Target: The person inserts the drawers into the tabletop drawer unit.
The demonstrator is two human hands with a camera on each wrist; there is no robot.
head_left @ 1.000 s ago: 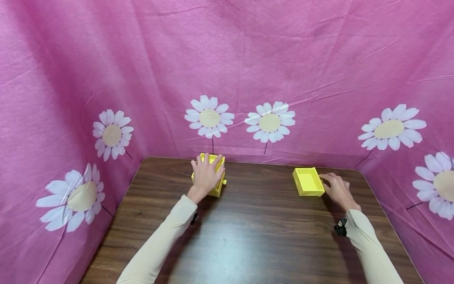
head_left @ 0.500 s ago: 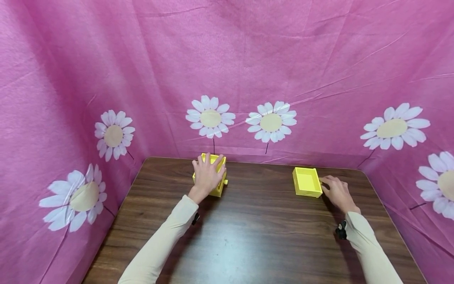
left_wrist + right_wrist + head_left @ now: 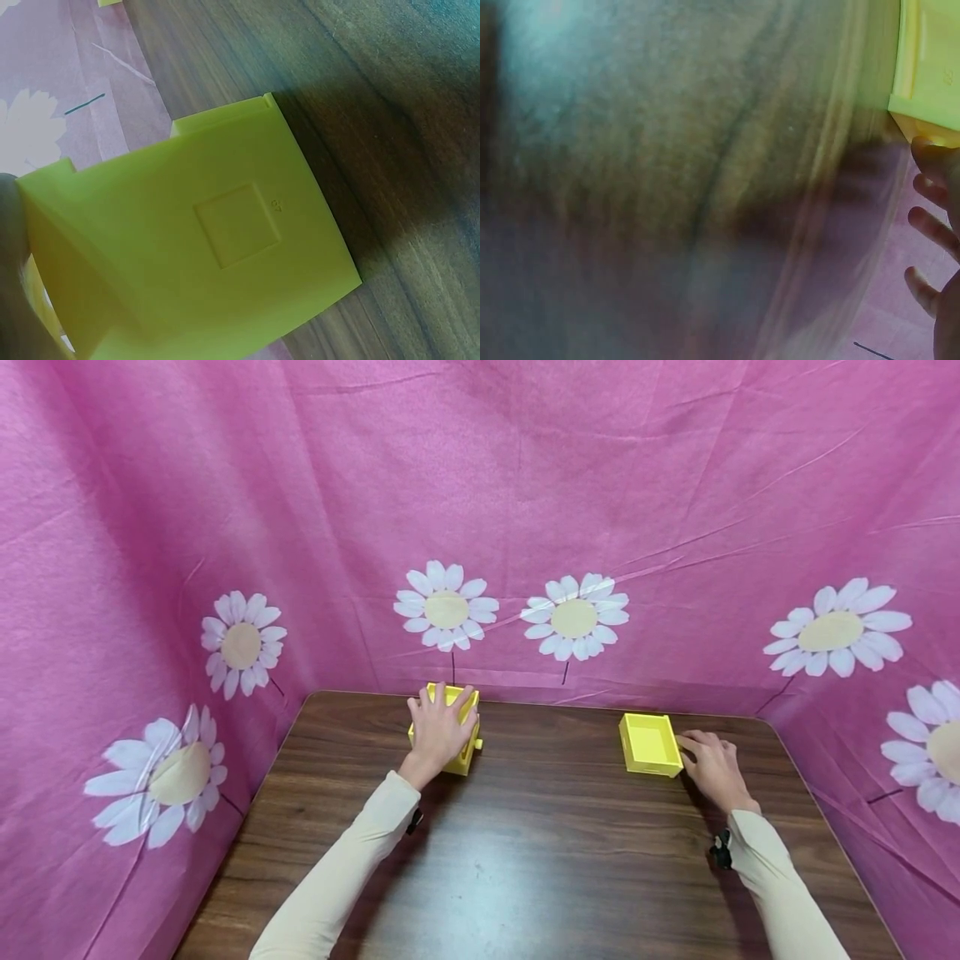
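Box (image 3: 460, 763) and tray (image 3: 650, 745), both yellow, are on the far part of the table (image 3: 555, 852), the box left of centre and the tray well apart from it on the right. Pink cloth (image 3: 637, 468) hangs along the far, left and right sides. The table is brown and wood-grained, with a bright shine toward its near middle. Two pale sleeves (image 3: 352, 852) reach in from the near side. White flowers (image 3: 573, 618) with cream centres are printed on the cloth.

The left hand (image 3: 437, 727) covers the box from above and grips it, fingers spread across the top and thumb toward its right side. The right hand (image 3: 717, 768) pinches the tray's right side with thumb and forefinger, the contact itself partly hidden; its other fingers (image 3: 935, 227) are bent and apart. The tray lies hollow side up.

One flat face of the box has a shallow square recess (image 3: 238, 226). A small black device (image 3: 721, 849) sits at each wrist. A knob (image 3: 478, 744) juts from the box's right side. Beside the recess is a tiny mark (image 3: 276, 205), too small to read.
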